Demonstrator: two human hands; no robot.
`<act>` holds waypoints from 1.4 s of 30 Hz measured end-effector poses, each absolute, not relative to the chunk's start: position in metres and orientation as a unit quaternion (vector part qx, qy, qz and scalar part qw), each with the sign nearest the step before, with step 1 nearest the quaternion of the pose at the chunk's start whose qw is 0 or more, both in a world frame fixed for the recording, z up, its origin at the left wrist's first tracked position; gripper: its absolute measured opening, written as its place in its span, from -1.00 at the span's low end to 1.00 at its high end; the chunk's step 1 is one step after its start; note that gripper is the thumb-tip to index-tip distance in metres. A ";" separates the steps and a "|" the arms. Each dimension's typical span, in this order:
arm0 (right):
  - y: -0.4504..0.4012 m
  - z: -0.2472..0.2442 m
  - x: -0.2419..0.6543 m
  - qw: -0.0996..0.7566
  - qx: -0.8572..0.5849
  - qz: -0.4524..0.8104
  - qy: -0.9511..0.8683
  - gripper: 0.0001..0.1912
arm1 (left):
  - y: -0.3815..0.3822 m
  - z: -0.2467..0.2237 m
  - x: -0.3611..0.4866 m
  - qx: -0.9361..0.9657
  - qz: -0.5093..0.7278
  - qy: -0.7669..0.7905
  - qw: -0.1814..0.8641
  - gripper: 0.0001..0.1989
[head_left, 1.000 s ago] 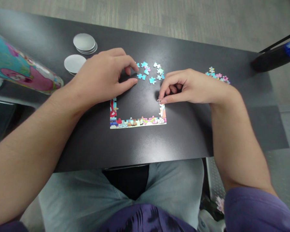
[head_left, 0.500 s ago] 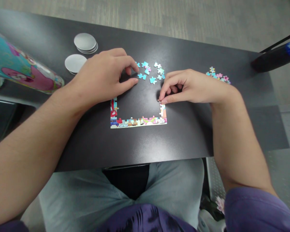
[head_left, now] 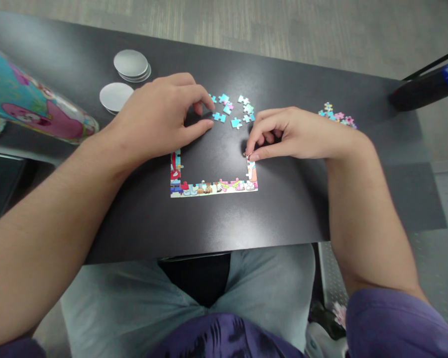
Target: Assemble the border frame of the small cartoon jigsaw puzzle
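A joined jigsaw border (head_left: 209, 189) lies on the dark table, with a bottom row and two sides rising from it. At the upper end of its right side, my right hand (head_left: 280, 134) pinches a small jigsaw piece (head_left: 249, 155), mostly covered by the fingertips. My left hand (head_left: 171, 112) rests over the upper end of the left side, thumb and index finger apart, with nothing between them. Just beyond its fingertips lie several loose blue and pink jigsaw pieces (head_left: 236, 123). Whatever is beneath the left palm is hidden.
Pale round discs (head_left: 130, 63) are stacked at the back left, with another disc (head_left: 115, 97) nearer. A colourful cylinder (head_left: 41, 99) stands at the far left. More pieces (head_left: 336, 116) are heaped beyond my right wrist. A dark blue-and-black object (head_left: 421, 89) stands at the right edge.
Both hands keep almost the same place and grip. Apart from a very slight shift of the view, nothing visibly moves.
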State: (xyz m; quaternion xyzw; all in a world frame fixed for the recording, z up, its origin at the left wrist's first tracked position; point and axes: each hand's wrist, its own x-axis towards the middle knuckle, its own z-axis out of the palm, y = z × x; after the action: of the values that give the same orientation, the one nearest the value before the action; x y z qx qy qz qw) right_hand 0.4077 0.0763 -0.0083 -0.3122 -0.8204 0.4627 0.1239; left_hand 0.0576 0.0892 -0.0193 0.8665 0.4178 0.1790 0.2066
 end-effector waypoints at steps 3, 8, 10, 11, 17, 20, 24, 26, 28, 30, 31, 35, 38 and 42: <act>0.075 -0.006 0.408 0.131 -0.324 0.472 -0.809 -0.54 | 0.090 -0.021 0.056 0.875 0.175 0.410 0.188 -0.55; 0.073 -0.007 0.409 0.200 -0.381 0.472 -0.769 -0.53 | 0.090 -0.022 0.056 0.884 0.172 0.404 0.164 -0.55; 0.075 -0.010 0.410 0.227 -0.409 0.450 -0.761 -0.55 | 0.091 -0.022 0.056 0.885 0.170 0.404 0.155 -0.58; 0.076 -0.012 0.411 0.237 -0.422 0.435 -0.759 -0.57 | 0.091 -0.023 0.055 0.886 0.169 0.405 0.152 -0.59; 0.080 -0.022 0.413 0.275 -0.466 0.315 -0.779 -0.72 | 0.093 -0.029 0.053 0.886 0.184 0.397 0.157 -0.68; 0.079 -0.022 0.411 0.271 -0.463 0.281 -0.796 -0.77 | 0.092 -0.034 0.054 0.883 0.196 0.398 0.156 -0.65; 0.079 -0.020 0.410 0.256 -0.455 0.277 -0.807 -0.77 | 0.090 -0.034 0.055 0.888 0.179 0.398 0.145 -0.61; 0.080 -0.020 0.410 0.246 -0.457 0.277 -0.809 -0.77 | 0.089 -0.032 0.055 0.886 0.177 0.402 0.146 -0.62; 0.080 -0.020 0.411 0.240 -0.461 0.279 -0.807 -0.77 | 0.089 -0.031 0.056 0.882 0.180 0.409 0.149 -0.66; 0.080 -0.020 0.411 0.239 -0.465 0.285 -0.803 -0.75 | 0.088 -0.030 0.056 0.879 0.182 0.413 0.152 -0.69; 0.079 -0.020 0.411 0.238 -0.466 0.290 -0.802 -0.73 | 0.088 -0.029 0.056 0.879 0.181 0.414 0.154 -0.71; 0.076 -0.017 0.408 0.235 -0.469 0.306 -0.795 -0.70 | 0.090 -0.024 0.054 0.877 0.168 0.420 0.166 -0.73; 0.075 -0.017 0.403 0.234 -0.468 0.299 -0.798 -0.70 | 0.092 -0.020 0.052 0.874 0.161 0.426 0.172 -0.71; 0.076 -0.023 0.394 0.238 -0.428 0.265 -0.831 -0.78 | 0.095 -0.022 0.051 0.874 0.181 0.415 0.173 -0.67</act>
State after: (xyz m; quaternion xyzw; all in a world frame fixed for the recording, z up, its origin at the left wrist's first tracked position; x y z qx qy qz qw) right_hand 0.3942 0.0756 -0.0228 -0.4276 -0.8309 0.2647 0.2381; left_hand 0.0508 0.0946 -0.0215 0.8745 0.4154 0.1809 0.1733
